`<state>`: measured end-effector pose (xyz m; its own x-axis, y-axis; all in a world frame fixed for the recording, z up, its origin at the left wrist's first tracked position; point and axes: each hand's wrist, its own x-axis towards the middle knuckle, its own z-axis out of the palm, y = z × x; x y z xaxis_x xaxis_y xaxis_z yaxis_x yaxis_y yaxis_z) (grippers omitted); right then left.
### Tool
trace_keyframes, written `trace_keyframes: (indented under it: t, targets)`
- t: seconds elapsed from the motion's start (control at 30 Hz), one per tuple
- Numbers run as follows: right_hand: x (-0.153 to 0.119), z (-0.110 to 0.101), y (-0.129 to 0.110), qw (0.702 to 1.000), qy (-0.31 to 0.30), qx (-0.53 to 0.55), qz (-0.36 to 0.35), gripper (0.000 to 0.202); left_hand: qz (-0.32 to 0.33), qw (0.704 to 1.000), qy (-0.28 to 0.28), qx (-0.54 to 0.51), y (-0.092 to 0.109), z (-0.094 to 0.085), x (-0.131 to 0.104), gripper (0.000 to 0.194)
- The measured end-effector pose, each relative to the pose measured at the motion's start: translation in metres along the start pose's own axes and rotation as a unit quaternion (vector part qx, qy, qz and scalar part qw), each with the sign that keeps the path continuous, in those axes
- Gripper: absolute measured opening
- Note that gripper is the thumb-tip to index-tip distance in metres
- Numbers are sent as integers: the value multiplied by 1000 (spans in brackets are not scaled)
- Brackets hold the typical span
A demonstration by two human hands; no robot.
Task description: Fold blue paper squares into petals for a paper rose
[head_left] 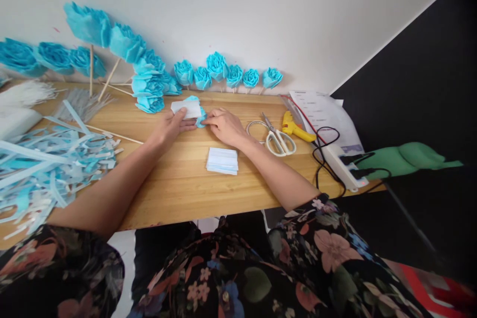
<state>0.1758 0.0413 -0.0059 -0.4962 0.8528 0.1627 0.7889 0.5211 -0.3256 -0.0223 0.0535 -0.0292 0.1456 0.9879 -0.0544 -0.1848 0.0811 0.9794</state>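
My left hand (169, 126) grips a small white paper piece (191, 109), thumb on top and fingers underneath. Behind and beside that piece, light blue crepe-paper petals (201, 118) show on the wooden table. My right hand (225, 125) has its fingertips pinched at the right edge of these blue petals; part of the contact is hidden by the fingers. A short stack of white and pale blue paper pieces (222, 160) lies on the table just below my right hand.
Scissors (276, 136), a ring of tape (256, 130) and a yellow glue gun (296, 126) lie right, near a power strip (345, 169) with cables and printed sheets (320, 112). Blue paper flowers (217, 65) line the wall. Paper scraps (70, 159) cover the left; a thin stick (115, 134) lies nearby.
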Motion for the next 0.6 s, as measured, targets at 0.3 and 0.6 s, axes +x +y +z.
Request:
trace_keyframes:
  t: [0.3, 0.6]
  targets:
    - [-2, 1, 1, 999, 53, 3, 7, 39, -1, 999, -30, -19, 0, -4, -2, 36]
    - [-1, 1, -7, 999, 18, -49, 13, 39, -10, 998, -40, -53, -3, -9, 5, 31]
